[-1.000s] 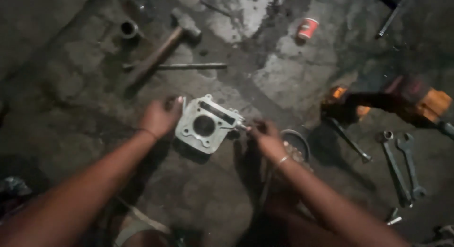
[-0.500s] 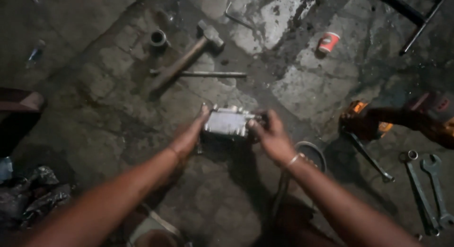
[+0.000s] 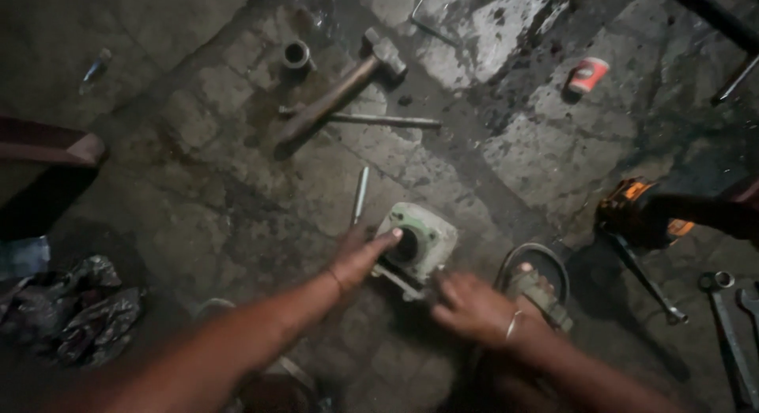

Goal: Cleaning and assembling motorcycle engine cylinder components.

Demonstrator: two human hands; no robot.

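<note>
Stained concrete floor (image 3: 198, 168) carries everything. Near its middle sits a pale metal engine cylinder block (image 3: 419, 239), bore facing up. My left hand (image 3: 360, 255) lies open on it, fingertips at the rim of the bore; my right hand (image 3: 470, 306) curls loosely at the block's lower corner (whether it grips anything I cannot tell). Beyond lie a hammer (image 3: 340, 89), a steel rod (image 3: 371, 120) and, toward the far right edge, a red cup (image 3: 587, 75).
</note>
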